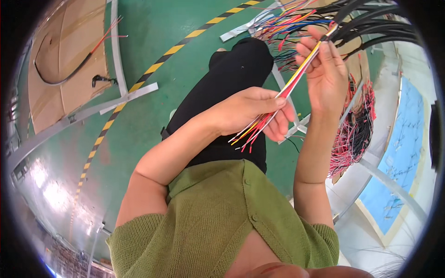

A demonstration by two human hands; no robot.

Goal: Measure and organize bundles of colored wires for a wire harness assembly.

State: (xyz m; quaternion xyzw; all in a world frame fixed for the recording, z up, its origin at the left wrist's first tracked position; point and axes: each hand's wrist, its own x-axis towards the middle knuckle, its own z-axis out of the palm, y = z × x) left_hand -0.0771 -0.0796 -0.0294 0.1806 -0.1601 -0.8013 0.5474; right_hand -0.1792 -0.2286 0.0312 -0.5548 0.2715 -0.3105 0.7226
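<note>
A bundle of thin red, yellow and white wires (296, 79) runs slantwise between my two hands, coming out of a black cable sheath at the upper right. My left hand (252, 113) is closed round the wires, its thumb on top and its fingers beneath. Their loose ends, with pale tips, fan out below that hand over my lap. Farther up, my right hand (327, 74) grips the same bundle near the sheath's end, the thumb on one side and curled fingers on the other.
Many black cables (380, 25) with loose coloured wires (289, 23) lie at the upper right. A heap of red and black wires (354, 132) sits beside my right forearm. Leftward are a cardboard sheet (69, 55) with one black cable (69, 78), and a striped floor line (153, 68).
</note>
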